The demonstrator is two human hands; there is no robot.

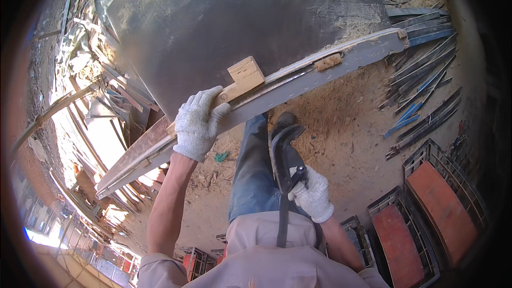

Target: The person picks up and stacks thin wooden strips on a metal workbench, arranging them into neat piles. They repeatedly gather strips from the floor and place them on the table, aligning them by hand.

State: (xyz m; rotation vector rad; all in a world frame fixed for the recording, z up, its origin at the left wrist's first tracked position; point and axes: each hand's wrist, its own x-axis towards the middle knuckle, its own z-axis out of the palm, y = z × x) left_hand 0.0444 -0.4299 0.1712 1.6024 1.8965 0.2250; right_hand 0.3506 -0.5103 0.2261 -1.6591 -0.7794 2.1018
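My left hand (pixel 200 122), in a pale knit glove, lies on a notched wooden block (pixel 246 76) at the near edge of a dark panel table (pixel 224 28). Its thumb rests over the grey metal rail (pixel 296 90) along that edge. My right hand (pixel 312 194), gloved too, is at my waist, closed around a dark tool or fitting with a round end (pixel 301 170). Beside it hangs a curved black guard or strap piece (pixel 282 156); whether the two are joined I cannot tell. A small wood piece (pixel 329 62) sits in the rail's slot.
Wood strips (pixel 424 68) are piled on the dirt floor at right. Metal-framed racks with red panels (pixel 442 208) stand at lower right. Scrap boards (pixel 108 120) and a long pole (pixel 52 112) lie at left. A green scrap (pixel 221 157) is on the ground.
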